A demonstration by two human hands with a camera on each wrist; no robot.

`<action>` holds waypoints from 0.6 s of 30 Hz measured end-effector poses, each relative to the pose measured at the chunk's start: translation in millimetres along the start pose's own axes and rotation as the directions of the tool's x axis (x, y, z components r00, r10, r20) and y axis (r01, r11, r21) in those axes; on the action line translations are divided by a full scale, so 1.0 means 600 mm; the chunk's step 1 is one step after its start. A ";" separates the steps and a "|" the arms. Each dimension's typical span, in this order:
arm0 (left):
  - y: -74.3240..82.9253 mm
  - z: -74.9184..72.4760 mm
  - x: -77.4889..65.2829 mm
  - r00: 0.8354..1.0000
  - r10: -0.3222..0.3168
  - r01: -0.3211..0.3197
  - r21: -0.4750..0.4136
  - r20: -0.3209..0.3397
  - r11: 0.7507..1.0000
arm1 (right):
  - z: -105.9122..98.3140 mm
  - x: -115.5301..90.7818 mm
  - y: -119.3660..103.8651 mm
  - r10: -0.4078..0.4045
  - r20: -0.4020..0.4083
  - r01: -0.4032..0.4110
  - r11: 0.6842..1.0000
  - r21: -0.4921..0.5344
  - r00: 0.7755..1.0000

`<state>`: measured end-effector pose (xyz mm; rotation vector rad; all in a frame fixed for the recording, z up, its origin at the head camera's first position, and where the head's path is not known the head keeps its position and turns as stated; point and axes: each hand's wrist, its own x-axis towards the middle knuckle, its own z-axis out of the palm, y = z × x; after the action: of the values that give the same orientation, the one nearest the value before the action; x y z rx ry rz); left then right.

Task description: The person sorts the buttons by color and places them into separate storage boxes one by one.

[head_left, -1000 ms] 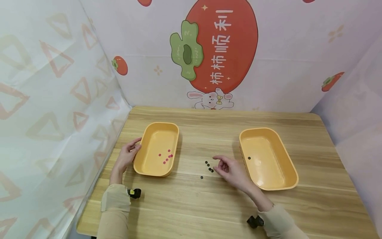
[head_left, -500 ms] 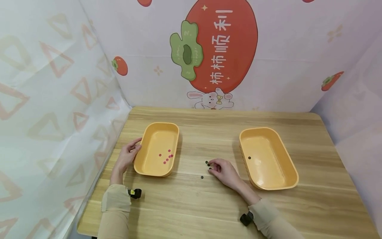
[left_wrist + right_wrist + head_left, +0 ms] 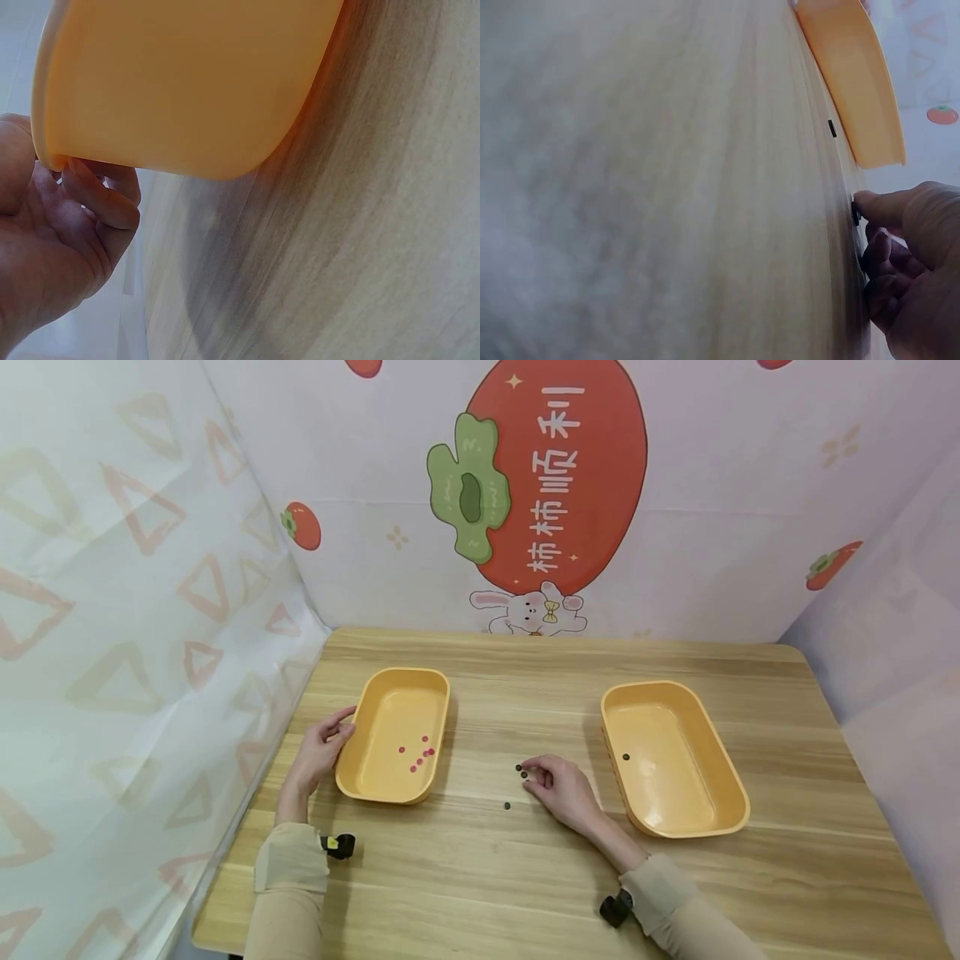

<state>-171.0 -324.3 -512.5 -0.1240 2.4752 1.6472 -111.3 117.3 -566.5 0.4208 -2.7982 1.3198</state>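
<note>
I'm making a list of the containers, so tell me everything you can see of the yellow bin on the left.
The yellow bin is a rounded, rectangular, open-topped container, smooth like plastic, with a thin lip. It stands upright on the left of the wood-grain table, its long side running front to back. Small pink discs lie on its floor, toward the right and nearer end. The left grip holds its left edge, fingers curled under the lip. Its underside is hidden.

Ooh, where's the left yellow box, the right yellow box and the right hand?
Left yellow box (image 3: 381, 727), head view, on its bare floor.
Right yellow box (image 3: 681, 768), head view, on its bare floor.
Right hand (image 3: 564, 792), head view, on its back.
</note>
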 end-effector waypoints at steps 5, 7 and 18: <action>0.000 0.001 0.001 1.000 -0.001 0.001 -0.001 -0.001 1.000 | 0.002 0.002 0.001 0.018 -0.036 -0.019 1.000 -0.019 0.999; 0.000 0.002 0.001 1.000 -0.001 0.001 -0.004 -0.001 1.000 | 0.002 0.002 0.001 0.022 -0.039 -0.023 0.999 -0.031 0.999; 0.001 0.000 0.000 1.000 0.001 -0.001 -0.011 0.004 1.000 | 0.002 -0.004 0.005 -0.055 -0.008 0.054 0.993 -0.109 0.998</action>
<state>-170.8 -324.0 -512.1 -0.1214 2.4641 1.6602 -109.8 118.8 -570.2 0.4800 -2.8112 1.1496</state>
